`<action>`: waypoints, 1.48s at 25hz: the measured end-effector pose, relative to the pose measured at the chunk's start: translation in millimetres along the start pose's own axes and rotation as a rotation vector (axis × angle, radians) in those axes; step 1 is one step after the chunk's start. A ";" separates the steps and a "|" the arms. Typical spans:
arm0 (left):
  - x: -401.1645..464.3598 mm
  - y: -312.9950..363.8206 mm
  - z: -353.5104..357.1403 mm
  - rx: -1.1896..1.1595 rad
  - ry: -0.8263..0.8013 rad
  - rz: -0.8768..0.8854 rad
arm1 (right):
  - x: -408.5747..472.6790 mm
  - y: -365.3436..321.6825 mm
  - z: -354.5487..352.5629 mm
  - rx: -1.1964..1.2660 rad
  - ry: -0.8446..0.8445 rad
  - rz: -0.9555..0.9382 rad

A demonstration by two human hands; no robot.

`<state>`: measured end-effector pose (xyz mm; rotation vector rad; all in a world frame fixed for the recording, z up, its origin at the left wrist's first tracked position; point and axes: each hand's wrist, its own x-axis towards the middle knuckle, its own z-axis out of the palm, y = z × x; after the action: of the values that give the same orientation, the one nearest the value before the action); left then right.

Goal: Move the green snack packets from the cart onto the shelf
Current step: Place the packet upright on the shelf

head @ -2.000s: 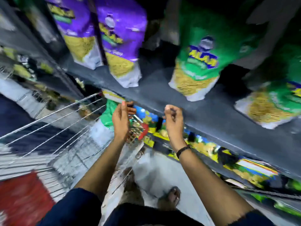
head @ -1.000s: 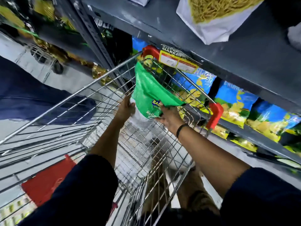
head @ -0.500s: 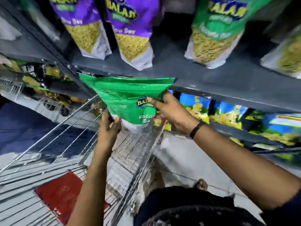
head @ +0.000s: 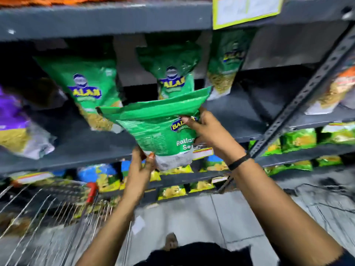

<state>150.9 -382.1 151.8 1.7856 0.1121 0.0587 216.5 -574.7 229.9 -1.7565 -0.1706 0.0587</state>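
While a green snack packet (head: 159, 129) is held up at the front edge of the grey shelf (head: 76, 148), its bottom is pinched by the left hand (head: 142, 166) and its side is gripped by the right hand (head: 209, 131). Open room is seen between two standing green packets (head: 86, 87). The wire cart (head: 48, 208) is seen low on the left.

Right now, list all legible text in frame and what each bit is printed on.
"BAL..." over "WAFER...", then "Ratlan..." / "Se...": held green packet, partly covered by the right hand.
"ALAJI": left green packet on the shelf.
"ALAJI": middle green packet on the shelf.
Right green packet on the shelf: logo too blurred.
Yellow-edged shelf tag: unreadable.
Fine print on the held packet: too small.
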 end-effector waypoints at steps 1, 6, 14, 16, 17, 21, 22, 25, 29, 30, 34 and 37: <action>7.5 4.2 14.5 0.004 -0.017 0.014 | 2.5 1.3 -13.9 -0.026 0.026 -0.002; 53.8 34.3 81.9 0.033 -0.151 0.079 | 16.7 0.3 -86.9 0.073 0.132 0.003; 138.3 84.2 183.8 0.087 -0.122 0.032 | 79.2 1.1 -183.9 0.098 0.221 0.066; 149.6 76.8 196.5 0.090 -0.094 0.010 | 93.7 14.1 -188.5 0.056 0.165 0.102; 153.2 69.0 203.9 0.100 -0.094 -0.001 | 97.6 21.3 -189.9 0.047 0.147 0.124; 160.4 57.9 216.4 0.027 -0.041 -0.055 | 99.2 50.4 -199.2 0.151 0.207 0.221; 161.2 63.9 216.8 -0.043 -0.010 -0.080 | 93.2 57.9 -193.9 0.179 0.277 0.213; 179.1 65.5 220.3 -0.280 0.098 -0.167 | 62.8 84.5 -153.8 0.276 0.491 0.192; 191.4 40.1 227.6 -0.251 0.166 -0.238 | 56.3 93.2 -124.9 0.400 0.370 0.238; 182.4 44.0 227.4 -0.215 0.230 -0.244 | 67.1 95.3 -136.3 0.396 0.401 0.238; 172.8 58.0 231.4 -0.243 0.331 -0.126 | 66.9 98.8 -162.5 0.382 0.518 0.255; 182.7 63.0 239.5 -0.230 0.156 -0.055 | 45.8 106.6 -144.5 0.429 0.403 0.259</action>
<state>359.4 -608.4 157.6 1.5460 0.2562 0.1655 289.8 -727.9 155.8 -1.3198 0.3423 -0.0678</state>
